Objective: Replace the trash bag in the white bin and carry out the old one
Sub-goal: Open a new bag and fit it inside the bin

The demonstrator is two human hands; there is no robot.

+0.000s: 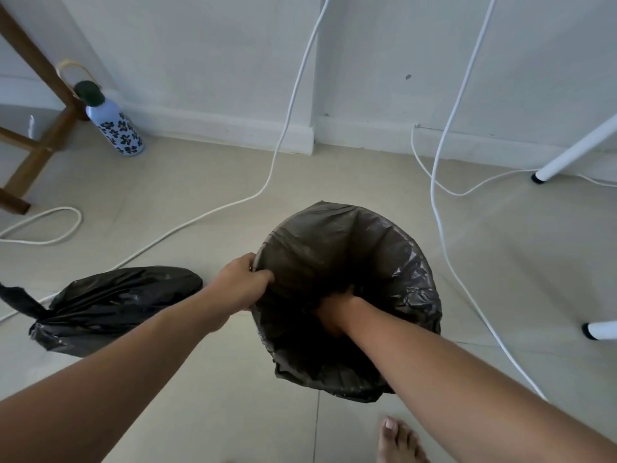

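Observation:
A fresh dark trash bag (410,262) lines the bin at the centre of the floor; its edge is folded over the rim, so the white bin itself is hidden. My left hand (242,282) grips the bag's edge at the left rim, thumb inside. My right hand (337,312) reaches deep inside the bag, where shadow hides the fingers. The old black trash bag (113,305), full and tied, lies on the floor to the left of the bin.
White cables (267,182) trail across the tiled floor on both sides of the bin. A flowered bottle (115,128) stands by a wooden stool leg (40,152) at the back left. White furniture legs (574,152) stand at the right. A bare foot (399,439) is near the bottom edge.

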